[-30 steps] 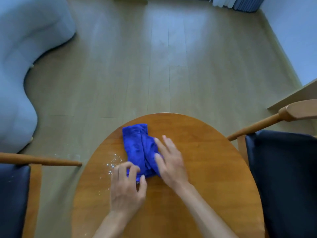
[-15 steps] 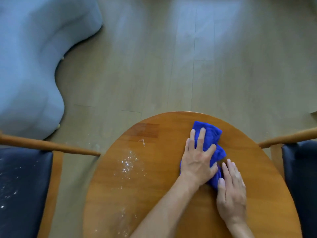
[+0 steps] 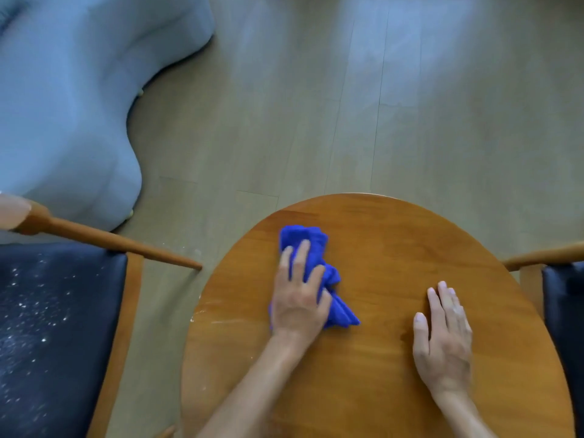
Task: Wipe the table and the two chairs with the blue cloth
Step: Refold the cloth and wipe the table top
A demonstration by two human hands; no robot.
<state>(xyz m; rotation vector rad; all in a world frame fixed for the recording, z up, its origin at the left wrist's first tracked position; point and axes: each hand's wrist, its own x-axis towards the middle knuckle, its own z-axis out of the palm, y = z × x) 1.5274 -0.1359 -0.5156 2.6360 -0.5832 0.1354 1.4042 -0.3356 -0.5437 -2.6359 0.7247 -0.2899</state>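
The left chair (image 3: pixel 57 311), its dark seat flecked with white specks, fills more of the view than half a second ago. The left hand (image 3: pixel 298 298) has slid the blue cloth (image 3: pixel 308 245) leftward across the table (image 3: pixel 395 235); its grip presses down with fingers spread, the bunched cloth showing ahead of the fingertips and right of the palm. The right hand (image 3: pixel 442 339) now lies flat, released, well apart from the cloth, near the right chair (image 3: pixel 562 311)

Nothing here can be read: no lettering, label, brand mark or number shows on any surface in view, from the upper left of the frame to the lower right.
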